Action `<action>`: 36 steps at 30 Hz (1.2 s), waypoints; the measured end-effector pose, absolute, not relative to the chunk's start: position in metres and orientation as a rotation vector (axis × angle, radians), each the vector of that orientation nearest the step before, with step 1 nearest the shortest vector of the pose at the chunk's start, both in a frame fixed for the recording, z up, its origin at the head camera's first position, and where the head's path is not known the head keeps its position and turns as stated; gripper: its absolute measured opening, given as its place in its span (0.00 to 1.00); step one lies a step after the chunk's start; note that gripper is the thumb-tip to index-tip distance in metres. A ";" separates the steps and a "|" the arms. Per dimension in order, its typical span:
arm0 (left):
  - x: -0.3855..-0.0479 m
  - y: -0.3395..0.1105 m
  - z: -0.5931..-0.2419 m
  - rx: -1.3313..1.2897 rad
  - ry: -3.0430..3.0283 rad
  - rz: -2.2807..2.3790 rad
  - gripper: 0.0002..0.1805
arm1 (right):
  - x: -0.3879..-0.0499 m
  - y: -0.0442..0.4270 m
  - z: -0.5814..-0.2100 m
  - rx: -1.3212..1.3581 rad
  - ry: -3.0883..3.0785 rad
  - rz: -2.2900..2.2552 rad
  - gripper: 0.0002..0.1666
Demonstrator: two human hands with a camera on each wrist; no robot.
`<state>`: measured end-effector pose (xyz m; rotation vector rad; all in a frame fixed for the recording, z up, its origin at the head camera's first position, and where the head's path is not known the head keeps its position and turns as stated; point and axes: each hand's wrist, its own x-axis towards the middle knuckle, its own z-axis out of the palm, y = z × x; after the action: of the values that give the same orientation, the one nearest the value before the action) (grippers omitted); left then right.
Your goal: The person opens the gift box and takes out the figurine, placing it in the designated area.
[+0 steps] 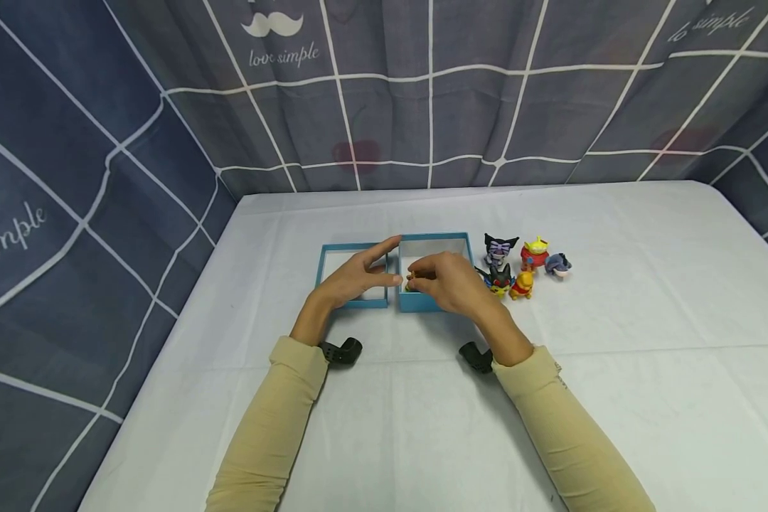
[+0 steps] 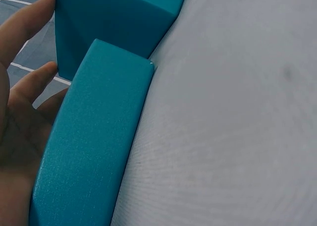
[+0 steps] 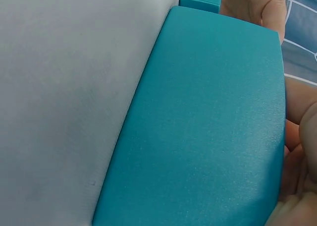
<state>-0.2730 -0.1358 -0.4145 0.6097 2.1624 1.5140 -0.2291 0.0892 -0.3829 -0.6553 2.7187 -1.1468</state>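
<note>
A teal box (image 1: 419, 303) with a pale inside stands on the table, its top uncovered. Just left of it lies a shallower teal lid (image 1: 356, 304), inside facing up. My right hand (image 1: 451, 281) reaches into the box and pinches a small orange-and-yellow figurine (image 1: 410, 281), mostly covered by the fingers. My left hand (image 1: 358, 276) extends over the lid, with its fingertips at the box's left edge. In the left wrist view, fingertips meet the side of the box (image 2: 114, 28) behind the lid (image 2: 94, 137). The box's front wall (image 3: 198, 117) blocks the figurine in the right wrist view.
Several figurines cluster right of the box: a dark purple-eared one (image 1: 498, 249), a black-eared one (image 1: 499, 279), a yellow bear in red (image 1: 522, 284), a green-headed one (image 1: 535, 252) and a blue-grey donkey (image 1: 557, 265). A white cloth covers the table (image 1: 646, 299); grey checked curtains (image 1: 390, 121) hang behind.
</note>
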 end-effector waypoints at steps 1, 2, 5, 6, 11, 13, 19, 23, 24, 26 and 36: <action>-0.273 -0.136 -0.415 0.613 2.163 1.515 0.43 | -0.229 0.089 -0.383 -0.662 2.725 -1.151 0.18; -0.273 -0.136 -0.415 0.614 2.167 1.515 0.42 | -0.229 0.089 -0.384 -0.670 2.732 -1.155 0.17; -0.273 -0.137 -0.415 0.616 2.173 1.518 0.43 | -0.229 0.089 -0.385 -0.709 2.757 -1.171 0.15; -0.272 -0.137 -0.414 0.618 2.172 1.520 0.43 | -0.229 0.089 -0.386 -0.720 2.766 -1.175 0.15; -0.271 -0.138 -0.414 0.614 2.170 1.517 0.43 | -0.229 0.089 -0.389 -0.752 2.777 -1.223 0.12; -0.271 -0.138 -0.414 0.609 2.171 1.513 0.43 | -0.229 0.090 -0.390 -0.756 2.771 -1.249 0.11; -0.271 -0.137 -0.414 0.609 2.174 1.515 0.42 | -0.228 0.091 -0.390 -0.760 2.771 -1.294 0.11; -0.271 -0.136 -0.414 0.613 2.173 1.519 0.43 | -0.227 0.091 -0.388 -0.765 2.776 -1.305 0.11; -0.271 -0.136 -0.414 0.613 2.172 1.520 0.43 | -0.227 0.091 -0.388 -0.766 2.777 -1.306 0.10; -0.271 -0.136 -0.414 0.613 2.174 1.519 0.43 | -0.227 0.091 -0.388 -0.766 2.782 -1.304 0.10; -0.270 -0.135 -0.413 0.612 2.176 1.523 0.43 | -0.227 0.092 -0.387 -0.741 2.779 -1.334 0.11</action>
<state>-0.2698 -0.1351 -0.4133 0.6115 2.1765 1.5227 -0.2269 0.0915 -0.3869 -0.7414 2.7788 -1.3344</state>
